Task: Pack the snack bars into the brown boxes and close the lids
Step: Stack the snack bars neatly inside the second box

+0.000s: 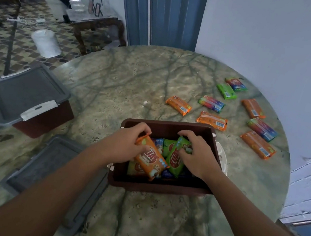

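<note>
An open brown box [160,187] stands in the middle of the round marble table, with several snack bars lying inside. My left hand [127,144] grips an orange snack bar [149,160] tilted over the box's left side. My right hand [197,153] holds a green snack bar [175,157] inside the box on the right. Several loose bars lie on the table at the far right, among them an orange one [178,105], a green one [226,91] and a multicoloured one [211,103]. A second brown box [44,120] with a grey lid [24,91] on it sits at the left.
A loose grey lid [58,174] lies on the table, left of the open box. A white wall [271,44] rises behind the table on the right. A low wooden table [96,23] and a white bag [45,42] stand on the patterned floor at the far left.
</note>
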The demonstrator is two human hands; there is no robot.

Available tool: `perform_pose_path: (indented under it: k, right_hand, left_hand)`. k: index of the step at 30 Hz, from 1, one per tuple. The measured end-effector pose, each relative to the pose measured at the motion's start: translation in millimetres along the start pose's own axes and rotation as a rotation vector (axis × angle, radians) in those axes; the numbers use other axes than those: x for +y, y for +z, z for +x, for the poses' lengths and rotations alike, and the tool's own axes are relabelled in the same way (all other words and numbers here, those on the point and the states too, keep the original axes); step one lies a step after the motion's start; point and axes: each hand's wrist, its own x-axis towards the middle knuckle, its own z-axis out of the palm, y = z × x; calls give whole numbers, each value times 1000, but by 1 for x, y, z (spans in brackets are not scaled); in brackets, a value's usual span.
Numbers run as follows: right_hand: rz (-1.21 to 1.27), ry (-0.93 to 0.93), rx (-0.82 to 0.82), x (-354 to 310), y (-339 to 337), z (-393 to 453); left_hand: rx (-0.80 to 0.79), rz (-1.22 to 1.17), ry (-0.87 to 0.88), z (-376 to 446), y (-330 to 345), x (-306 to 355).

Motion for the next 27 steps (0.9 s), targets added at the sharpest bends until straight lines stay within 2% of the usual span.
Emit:
perform_pose_path:
  k: [3, 7, 13, 16, 18, 20, 23, 25, 27]
  right_hand:
    - [10, 17, -9, -2, -1, 1]
    - [30, 34, 6, 1, -2, 0]
    - [-40, 35, -53, 0, 1, -2]
    - [-88, 34, -68, 2, 1, -5]
    - [-104, 48, -108, 2, 2, -5]
    - [-124, 71, -173, 1, 2, -6]
    - [-175, 61, -283, 2, 3, -10]
    - [-240, 58, -374, 3, 3, -11]
    - [-315, 55, -397, 3, 3, -12]
  left_hand:
    - [35, 58, -53, -3, 17, -8]
    - [70, -94, -131, -3, 34, -11]
    - [78, 377, -116, 4, 49, -3]
    - [10, 562, -140, 9, 58, -3]
    - [20, 772, -70, 12, 61, -10]
    - [49, 873, 54, 13, 61, -19]
    - [55, 839, 158, 12, 58, -27]
    - [78, 813, 159, 10, 59, -28]
    - [98, 770, 156, 10, 61, -30]
